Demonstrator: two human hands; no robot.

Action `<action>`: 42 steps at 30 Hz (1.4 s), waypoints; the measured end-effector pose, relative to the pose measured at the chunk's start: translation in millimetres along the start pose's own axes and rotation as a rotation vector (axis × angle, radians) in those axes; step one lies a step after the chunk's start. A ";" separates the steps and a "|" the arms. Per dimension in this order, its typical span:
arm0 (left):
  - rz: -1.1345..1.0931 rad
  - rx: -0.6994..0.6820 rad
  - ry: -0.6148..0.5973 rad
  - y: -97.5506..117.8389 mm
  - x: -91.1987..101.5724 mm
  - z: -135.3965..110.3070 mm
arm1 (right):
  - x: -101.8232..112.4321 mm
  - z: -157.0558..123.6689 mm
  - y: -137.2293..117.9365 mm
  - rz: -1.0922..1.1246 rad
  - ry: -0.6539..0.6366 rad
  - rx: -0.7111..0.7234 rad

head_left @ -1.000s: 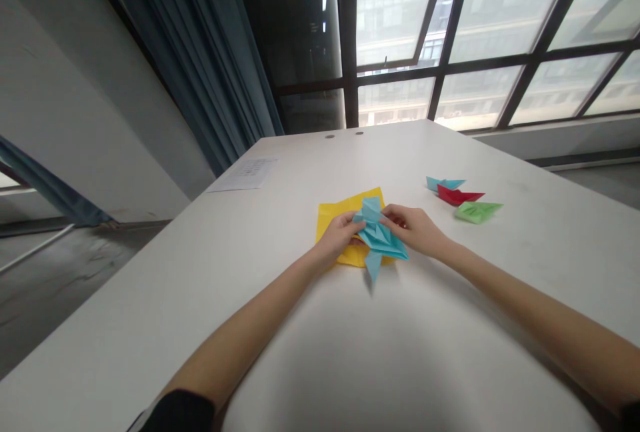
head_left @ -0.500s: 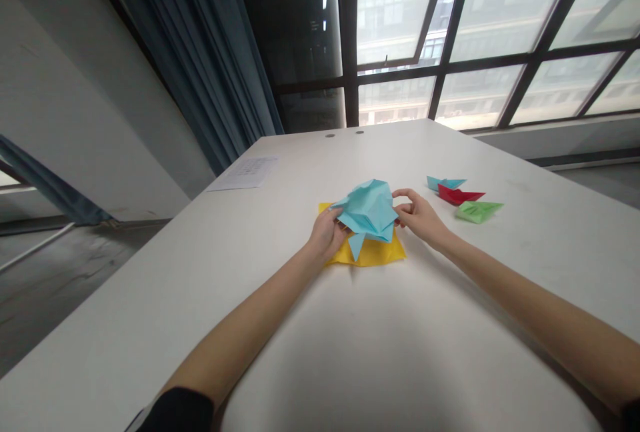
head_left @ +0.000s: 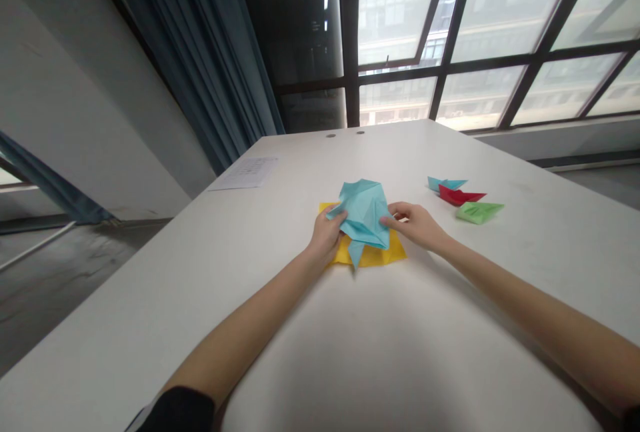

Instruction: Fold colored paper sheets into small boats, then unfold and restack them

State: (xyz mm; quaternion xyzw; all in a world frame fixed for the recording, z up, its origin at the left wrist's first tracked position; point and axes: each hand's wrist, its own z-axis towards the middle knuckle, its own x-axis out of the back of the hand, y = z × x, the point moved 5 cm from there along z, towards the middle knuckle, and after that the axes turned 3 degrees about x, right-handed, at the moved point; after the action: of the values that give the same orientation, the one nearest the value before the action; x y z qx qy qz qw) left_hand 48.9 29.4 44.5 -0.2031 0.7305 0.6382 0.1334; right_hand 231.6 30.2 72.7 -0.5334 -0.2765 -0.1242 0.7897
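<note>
A partly folded light blue paper (head_left: 364, 213) is held just above a yellow sheet (head_left: 376, 256) that lies flat on the white table (head_left: 400, 352). My left hand (head_left: 327, 235) grips the blue paper's left edge with thumb on top. My right hand (head_left: 417, 224) pinches its right edge, fingers curled. A pointed flap of the blue paper hangs down toward me over the yellow sheet.
Three small folded paper pieces sit to the right: a blue one (head_left: 444, 183), a red one (head_left: 459, 196) and a green one (head_left: 477, 211). A printed white sheet (head_left: 245, 173) lies at the far left near the table edge. Windows and a dark curtain stand behind.
The blue paper opened out from a narrow crumpled shape into a wider form and lifted toward the far side. Both hands shifted apart along its edges; the yellow sheet shows more at the near side.
</note>
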 end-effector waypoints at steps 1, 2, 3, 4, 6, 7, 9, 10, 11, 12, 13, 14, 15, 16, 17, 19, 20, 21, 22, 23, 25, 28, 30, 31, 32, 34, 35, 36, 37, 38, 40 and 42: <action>-0.007 -0.008 0.017 0.4 1.8 0.4 | 0.5 -0.1 0.2 0.053 0.006 -0.022; -0.013 -0.015 0.039 0.9 3.9 0.7 | 1.4 -0.2 0.4 0.121 0.018 -0.049; -0.018 -0.018 0.067 1.3 6.2 1.0 | 2.6 -0.5 0.4 0.196 0.032 -0.076; -0.022 -0.018 0.101 1.7 8.9 1.0 | 3.9 -0.7 -0.1 0.274 0.046 -0.097; -0.020 -0.003 0.176 2.5 13.8 0.1 | 6.6 -1.1 -0.7 0.408 0.078 -0.134; -0.010 0.008 0.206 3.0 15.7 -0.8 | 7.9 -1.2 -0.2 0.457 0.093 -0.153; 0.009 0.027 0.235 4.4 17.3 -2.6 | 9.6 -1.0 2.5 0.515 0.112 -0.194; 0.010 0.033 0.232 5.0 17.2 -3.2 | 10.1 -0.7 4.8 0.524 0.115 -0.212; 0.003 0.032 0.221 5.6 16.7 -3.5 | 10.7 -0.4 7.5 0.517 0.120 -0.228; -0.007 0.025 0.205 6.1 16.2 -3.3 | 11.4 0.0 10.5 0.495 0.129 -0.240; -0.016 0.010 0.190 6.7 15.9 -2.8 | 11.9 0.4 13.7 0.461 0.130 -0.251; -0.011 -0.012 0.175 7.4 15.8 -1.9 | 11.9 0.9 17.0 0.413 0.120 -0.264; 0.010 -0.039 0.163 8.1 15.9 -0.9 | 11.2 1.4 20.2 0.357 0.095 -0.276; 0.047 -0.071 0.154 8.9 16.3 0.2 | 10.1 2.1 22.7 0.296 0.058 -0.278; 0.098 -0.105 0.145 9.8 16.4 1.2 | 8.9 3.0 24.5 0.236 0.018 -0.270; 0.218 -0.169 0.119 11.3 15.6 2.6 | 7.5 5.0 25.1 0.138 -0.043 -0.222; 0.275 -0.195 0.100 11.7 14.3 2.9 | 7.7 5.9 23.6 0.107 -0.054 -0.186; 0.324 -0.214 0.078 11.8 12.7 2.8 | 8.1 6.6 21.0 0.089 -0.059 -0.146; 0.360 -0.225 0.055 11.6 10.7 2.4 | 8.2 6.9 17.4 0.082 -0.069 -0.106; 0.384 -0.228 0.033 11.2 8.7 1.7 | 7.7 6.7 13.0 0.088 -0.088 -0.070; 0.404 -0.215 -0.003 10.0 4.8 -0.5 | 5.0 4.6 3.9 0.150 -0.151 -0.033; 0.404 -0.178 -0.047 9.3 -0.6 -4.4 | -1.1 -0.8 -2.9 0.356 -0.217 -0.138; 0.420 -0.161 -0.072 9.8 -3.8 -6.9 | -4.0 -3.4 -4.2 0.479 -0.194 -0.220; 0.435 -0.154 -0.078 10.0 -4.8 -8.0 | -5.1 -4.0 -4.7 0.519 -0.176 -0.241; 0.454 -0.146 -0.076 9.9 -5.3 -8.9 | -6.0 -4.3 -5.1 0.546 -0.156 -0.252; 0.506 -0.130 -0.060 8.2 -4.5 -9.6 | -7.8 -4.5 -5.5 0.582 -0.134 -0.265; 0.532 -0.129 -0.050 6.9 -3.6 -9.5 | -8.5 -4.5 -5.5 0.597 -0.127 -0.269; 0.556 -0.139 -0.039 5.9 -2.3 -9.1 | -8.8 -4.4 -5.5 0.611 -0.120 -0.271; 0.582 -0.160 -0.026 5.3 -0.8 -8.5 | -8.7 -4.3 -5.3 0.625 -0.108 -0.275; 0.610 -0.198 -0.009 5.7 0.6 -8.0 | -8.2 -4.3 -4.9 0.637 -0.095 -0.279; 0.689 -0.307 0.036 9.6 2.9 -8.3 | -6.6 -4.2 -3.8 0.653 -0.066 -0.285; 0.813 -0.433 0.045 16.1 0.9 -10.9 | -5.1 -4.0 -2.9 0.666 -0.050 -0.280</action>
State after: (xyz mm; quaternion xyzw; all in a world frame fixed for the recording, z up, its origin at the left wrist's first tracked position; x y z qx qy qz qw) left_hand 41.3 20.1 59.8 0.0628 0.6033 0.7721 -0.1894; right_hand 227.3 24.9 70.9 -0.7003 -0.0868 0.1163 0.6990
